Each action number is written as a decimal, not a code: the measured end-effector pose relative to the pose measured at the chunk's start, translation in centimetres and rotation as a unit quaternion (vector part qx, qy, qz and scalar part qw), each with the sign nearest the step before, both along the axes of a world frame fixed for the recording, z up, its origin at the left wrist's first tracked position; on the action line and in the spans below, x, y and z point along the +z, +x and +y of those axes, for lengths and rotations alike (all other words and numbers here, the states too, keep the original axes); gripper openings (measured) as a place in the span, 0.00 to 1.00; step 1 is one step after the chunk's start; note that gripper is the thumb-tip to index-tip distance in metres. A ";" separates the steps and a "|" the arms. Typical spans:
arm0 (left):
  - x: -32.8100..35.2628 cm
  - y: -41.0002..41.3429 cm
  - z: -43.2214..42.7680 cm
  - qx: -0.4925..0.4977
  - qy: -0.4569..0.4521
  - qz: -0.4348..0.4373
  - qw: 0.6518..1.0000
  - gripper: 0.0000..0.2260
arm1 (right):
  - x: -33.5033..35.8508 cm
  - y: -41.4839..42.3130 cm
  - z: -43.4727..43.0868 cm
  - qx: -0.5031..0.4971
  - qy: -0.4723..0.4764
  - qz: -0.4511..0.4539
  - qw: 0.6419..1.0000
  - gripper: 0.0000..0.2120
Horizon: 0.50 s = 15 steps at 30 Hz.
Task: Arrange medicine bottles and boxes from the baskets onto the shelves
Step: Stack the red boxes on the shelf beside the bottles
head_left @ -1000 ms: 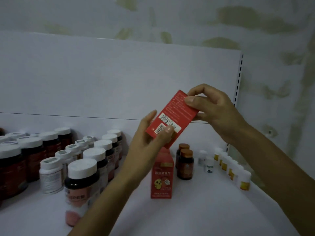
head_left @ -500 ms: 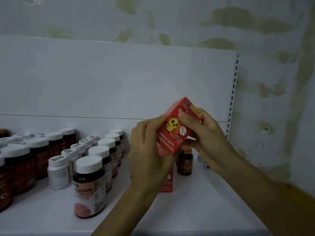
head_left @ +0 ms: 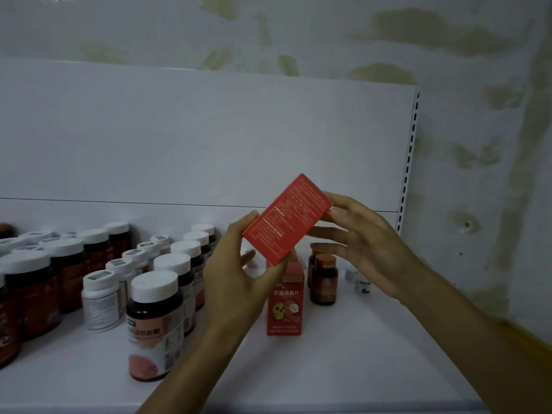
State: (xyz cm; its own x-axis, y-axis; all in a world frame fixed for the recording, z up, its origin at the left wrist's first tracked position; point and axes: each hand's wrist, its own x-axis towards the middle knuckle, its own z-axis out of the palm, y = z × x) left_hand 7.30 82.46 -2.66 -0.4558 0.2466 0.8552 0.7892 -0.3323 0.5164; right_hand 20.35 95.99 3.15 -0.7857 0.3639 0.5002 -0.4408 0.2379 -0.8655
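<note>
One held box (head_left: 286,219), one shelved box (head_left: 285,306).

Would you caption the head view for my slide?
Left hand grips tilted red box, right hand touching it, above shelf.

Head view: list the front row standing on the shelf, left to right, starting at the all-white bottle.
In order: white bottle → front jar → standing box → orange-capped bottle → vials. Left out, overlapping these: held box, left hand, right hand.
</note>
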 end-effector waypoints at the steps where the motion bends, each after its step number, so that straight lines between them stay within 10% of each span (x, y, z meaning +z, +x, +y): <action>1: -0.3 -0.3 0.1 0.018 -0.007 0.016 1.000 0.27 | 0.0 -0.1 0.1 -0.002 0.008 -0.004 1.000 0.21; 8: -1.2 -1.5 0.9 0.240 0.033 0.262 0.934 0.30 | 0.2 0.1 1.2 0.026 0.058 -0.013 0.998 0.22; 15: -1.5 -1.3 1.8 0.168 0.036 0.233 0.957 0.26 | -0.1 -0.2 1.9 0.006 0.077 0.012 0.997 0.27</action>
State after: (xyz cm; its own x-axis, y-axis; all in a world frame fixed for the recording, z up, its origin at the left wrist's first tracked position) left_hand 5.99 84.25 -4.11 -0.0639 0.0850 0.9943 0.9969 -0.0414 0.0676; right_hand 20.15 97.91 3.00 -0.7771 0.2713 0.5679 -0.4648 0.3612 -0.8084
